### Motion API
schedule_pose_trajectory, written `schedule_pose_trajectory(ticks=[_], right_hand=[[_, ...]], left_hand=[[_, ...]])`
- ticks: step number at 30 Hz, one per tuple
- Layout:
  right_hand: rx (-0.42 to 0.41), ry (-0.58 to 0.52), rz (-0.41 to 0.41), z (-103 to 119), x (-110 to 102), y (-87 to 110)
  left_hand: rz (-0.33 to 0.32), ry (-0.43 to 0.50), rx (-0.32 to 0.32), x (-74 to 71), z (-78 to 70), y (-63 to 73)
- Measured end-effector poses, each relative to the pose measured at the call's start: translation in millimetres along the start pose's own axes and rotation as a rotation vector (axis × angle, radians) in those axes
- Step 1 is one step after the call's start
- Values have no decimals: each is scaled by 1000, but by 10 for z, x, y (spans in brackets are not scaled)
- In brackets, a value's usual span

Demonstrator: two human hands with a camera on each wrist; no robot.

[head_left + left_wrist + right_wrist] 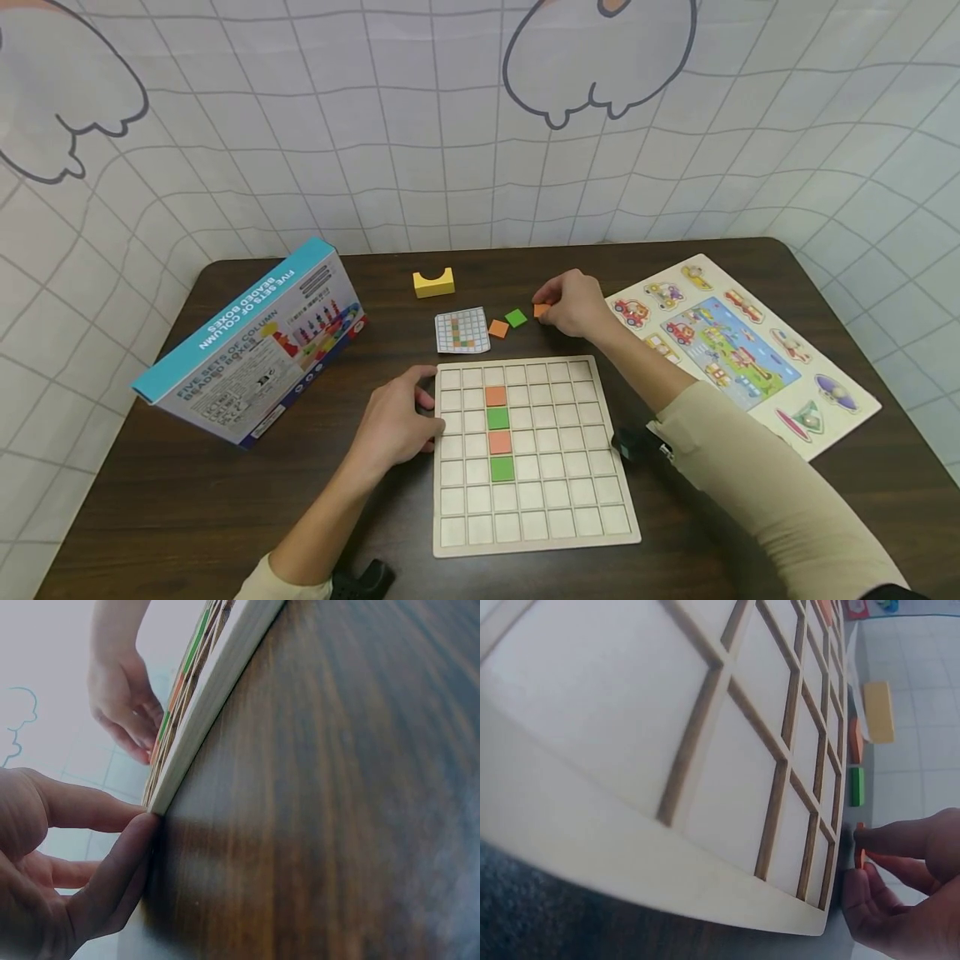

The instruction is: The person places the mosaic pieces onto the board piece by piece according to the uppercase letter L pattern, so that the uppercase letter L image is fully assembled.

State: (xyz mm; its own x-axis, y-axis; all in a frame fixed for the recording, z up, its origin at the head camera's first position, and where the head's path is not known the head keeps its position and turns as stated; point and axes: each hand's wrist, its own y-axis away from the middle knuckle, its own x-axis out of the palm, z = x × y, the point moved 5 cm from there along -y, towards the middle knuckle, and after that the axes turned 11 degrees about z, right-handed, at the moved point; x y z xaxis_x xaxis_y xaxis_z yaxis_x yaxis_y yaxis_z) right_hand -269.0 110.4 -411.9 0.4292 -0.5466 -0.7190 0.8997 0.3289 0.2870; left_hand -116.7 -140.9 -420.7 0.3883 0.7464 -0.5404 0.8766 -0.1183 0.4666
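A pale wooden grid board point(537, 550) lies flat on the dark table. In its third column, orange and green tiles point(498, 418) alternate downward from the second row. My left hand point(397, 421) rests its fingertips and thumb against the board's left edge, near the upper left corner. Beyond the board's upper right corner, my right hand point(576, 304) pinches an orange square tile point(860, 846) between thumb and fingers; they hide part of it. A loose green tile point(515, 317) and another orange tile point(498, 328) lie just left of that hand. A small pattern card point(461, 331) sits beside them.
A yellow block point(433, 283) with a curved notch stands behind the card. At the left is a blue and white toy box point(255, 358). A picture puzzle board point(832, 379) lies at the right, near my right forearm. A white gridded cloth point(465, 167) hangs behind the table.
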Motion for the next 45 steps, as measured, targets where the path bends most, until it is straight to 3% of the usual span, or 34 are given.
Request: schedule_pose_trajectory(ticks=[45], right_hand=[[-34, -37, 16, 107, 94, 309]], left_hand=[[8, -6, -3, -3, 1, -5]])
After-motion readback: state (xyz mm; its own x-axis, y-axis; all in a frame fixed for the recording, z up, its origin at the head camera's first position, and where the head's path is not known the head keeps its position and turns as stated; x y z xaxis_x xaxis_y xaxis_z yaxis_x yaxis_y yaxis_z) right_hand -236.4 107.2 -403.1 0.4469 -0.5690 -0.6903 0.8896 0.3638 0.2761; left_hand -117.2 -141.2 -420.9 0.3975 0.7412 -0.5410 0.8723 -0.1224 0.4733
